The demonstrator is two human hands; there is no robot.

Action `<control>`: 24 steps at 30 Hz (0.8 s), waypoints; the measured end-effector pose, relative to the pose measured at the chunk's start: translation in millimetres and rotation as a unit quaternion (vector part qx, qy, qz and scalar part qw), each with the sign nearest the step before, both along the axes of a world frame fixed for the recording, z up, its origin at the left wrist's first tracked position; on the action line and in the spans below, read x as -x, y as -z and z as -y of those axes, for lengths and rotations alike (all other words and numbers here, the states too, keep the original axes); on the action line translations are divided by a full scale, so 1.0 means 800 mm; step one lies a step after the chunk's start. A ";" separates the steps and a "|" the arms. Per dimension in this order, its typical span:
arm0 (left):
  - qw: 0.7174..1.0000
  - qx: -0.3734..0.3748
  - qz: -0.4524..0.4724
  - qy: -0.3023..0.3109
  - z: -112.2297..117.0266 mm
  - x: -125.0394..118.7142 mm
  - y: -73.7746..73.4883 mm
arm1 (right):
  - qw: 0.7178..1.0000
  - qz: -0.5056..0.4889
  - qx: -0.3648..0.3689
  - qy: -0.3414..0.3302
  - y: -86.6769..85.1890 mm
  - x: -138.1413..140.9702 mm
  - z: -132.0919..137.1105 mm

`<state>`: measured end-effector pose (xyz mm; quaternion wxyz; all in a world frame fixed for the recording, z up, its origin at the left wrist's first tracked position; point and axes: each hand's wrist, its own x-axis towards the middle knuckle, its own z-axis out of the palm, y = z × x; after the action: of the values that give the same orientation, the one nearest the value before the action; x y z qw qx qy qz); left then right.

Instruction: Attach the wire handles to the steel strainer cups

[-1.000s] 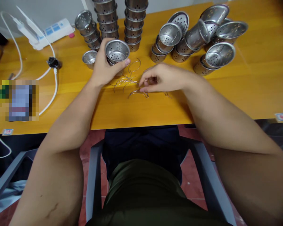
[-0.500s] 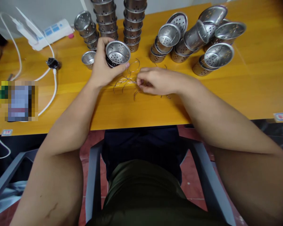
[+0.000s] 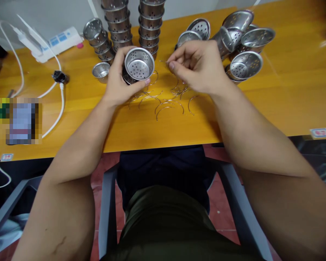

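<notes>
My left hand is wrapped around a perforated metal cup, its open mouth tilted toward me. A second rim shows beneath it, so it may be a nested pair. To the right, my right hand is raised over the table with thumb and forefinger pinched together. From that pinch a short bit of thin wire seems to stick out, mostly hidden by the fingers. Several loose curved wires lie scattered on the wood below and between both hands.
Tall stacks of perforated cups stand behind my left hand, with a small single cup beside it. More cups lean in a cluster at right. A white power strip, cables and a blurred phone-like object occupy the table's left side.
My right hand has lifted from the wires and moved up and to the right, its pinch now turned toward the cup. My left hand keeps holding the cup, nearly in place.
</notes>
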<state>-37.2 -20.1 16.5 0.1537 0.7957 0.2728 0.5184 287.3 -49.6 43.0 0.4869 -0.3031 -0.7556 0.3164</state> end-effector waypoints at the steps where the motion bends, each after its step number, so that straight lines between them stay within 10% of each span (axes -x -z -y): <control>1: 1.000 0.005 -0.002 0.000 0.002 -0.001 0.000 | 1.000 -0.004 -0.011 0.009 0.000 0.003 0.000; 14: 0.995 0.103 0.007 0.007 0.018 -0.026 0.000 | 0.990 -0.068 -0.119 0.019 0.015 0.024 -0.011; 24: 0.996 0.085 -0.031 0.006 0.014 -0.023 -0.002 | 1.000 -0.010 -0.027 0.009 0.010 0.032 0.015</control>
<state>-19.0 -31.4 18.0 0.2158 0.7971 0.3158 0.4672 261.9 -61.5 34.9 0.5050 -0.2935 -0.7565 0.2942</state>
